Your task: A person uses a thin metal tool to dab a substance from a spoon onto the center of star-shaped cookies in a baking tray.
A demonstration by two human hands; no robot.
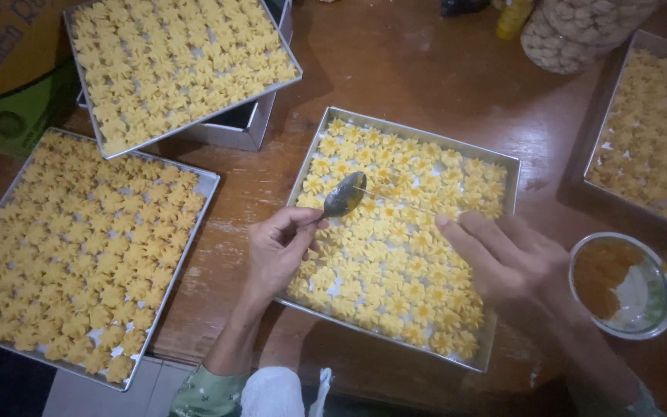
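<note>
We are pinching a spoon (343, 195) in our closed left hand (279, 251) over the near middle tray (503, 158), our right hand (503, 259) gripping a thin stick (395, 199), risking denting soft cookies (384, 266).

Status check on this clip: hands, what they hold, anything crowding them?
Left hand grips metal spoon over centre metal tray of yellow flower-shaped cookies. Right hand holds thin stick near spoon. Small bowl of orange filling beside it.
</note>
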